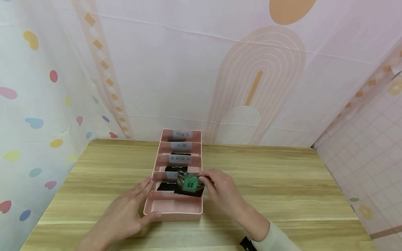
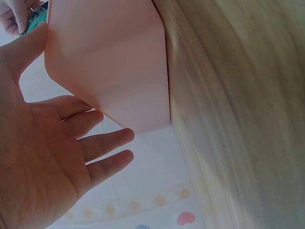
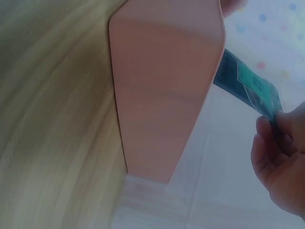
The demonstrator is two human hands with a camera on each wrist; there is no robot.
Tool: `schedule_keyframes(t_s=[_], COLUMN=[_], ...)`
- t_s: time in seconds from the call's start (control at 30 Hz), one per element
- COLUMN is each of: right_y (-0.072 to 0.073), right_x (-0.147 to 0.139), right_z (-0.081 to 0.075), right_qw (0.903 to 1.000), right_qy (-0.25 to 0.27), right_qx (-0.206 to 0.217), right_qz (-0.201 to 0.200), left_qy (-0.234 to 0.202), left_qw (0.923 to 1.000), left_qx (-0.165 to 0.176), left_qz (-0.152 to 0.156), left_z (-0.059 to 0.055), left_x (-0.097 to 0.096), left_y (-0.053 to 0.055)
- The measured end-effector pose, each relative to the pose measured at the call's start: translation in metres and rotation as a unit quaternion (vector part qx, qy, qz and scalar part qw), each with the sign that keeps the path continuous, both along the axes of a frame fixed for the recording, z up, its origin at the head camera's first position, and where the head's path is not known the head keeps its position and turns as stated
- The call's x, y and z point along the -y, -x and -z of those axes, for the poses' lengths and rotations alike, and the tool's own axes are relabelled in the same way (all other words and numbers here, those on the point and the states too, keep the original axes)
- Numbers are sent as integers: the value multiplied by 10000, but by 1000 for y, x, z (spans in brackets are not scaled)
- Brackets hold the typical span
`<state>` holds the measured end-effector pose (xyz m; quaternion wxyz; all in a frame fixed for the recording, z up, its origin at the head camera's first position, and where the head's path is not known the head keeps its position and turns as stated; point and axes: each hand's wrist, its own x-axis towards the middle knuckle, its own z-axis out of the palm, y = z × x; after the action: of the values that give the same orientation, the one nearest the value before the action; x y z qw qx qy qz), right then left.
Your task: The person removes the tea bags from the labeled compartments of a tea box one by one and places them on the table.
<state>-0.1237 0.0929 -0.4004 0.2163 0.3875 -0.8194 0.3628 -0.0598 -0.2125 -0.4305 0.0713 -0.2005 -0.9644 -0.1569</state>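
A long pink divided box (image 1: 173, 217) stands on the table, with white labels in Chinese characters on its dividers. Over the box's front compartments, my right hand (image 1: 224, 190) pinches a black and green tea packet (image 1: 190, 183) by its right edge, between thumb and fingers. The right wrist view shows this tea packet (image 3: 252, 83) tilted above the box's rim. My left hand (image 1: 124, 209) rests against the box's near left corner, thumb at the front rim and fingers along the left side. In the left wrist view, the left hand's fingers (image 2: 107, 143) are spread and fairly straight.
Black packets (image 1: 176, 169) lie in several of the compartments farther back. A small black object (image 1: 247, 243) shows beside the right sleeve (image 1: 276, 238) at the bottom edge. The wooden table (image 1: 267, 181) meets a patterned cloth (image 1: 176, 69) behind the box.
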Motion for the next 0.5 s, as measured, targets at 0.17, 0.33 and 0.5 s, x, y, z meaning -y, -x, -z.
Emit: schedule_keyframes(t_s=[0.17, 0.33, 0.5], right_y=[8, 17, 25], right_x=[-9, -19, -29], right_z=[-4, -7, -11], right_qw=[9993, 9977, 9957], right_qy=[227, 435, 510], right_qx=[-57, -197, 49], right_qz=[278, 488, 775], left_qy=[-4, -21, -11], left_qw=[10000, 9999, 9999], left_qx=[-11, -97, -120], left_qz=[-6, 28, 44], left_z=[0, 0, 0], left_x=[0, 0, 0], left_y=[-1, -1, -1])
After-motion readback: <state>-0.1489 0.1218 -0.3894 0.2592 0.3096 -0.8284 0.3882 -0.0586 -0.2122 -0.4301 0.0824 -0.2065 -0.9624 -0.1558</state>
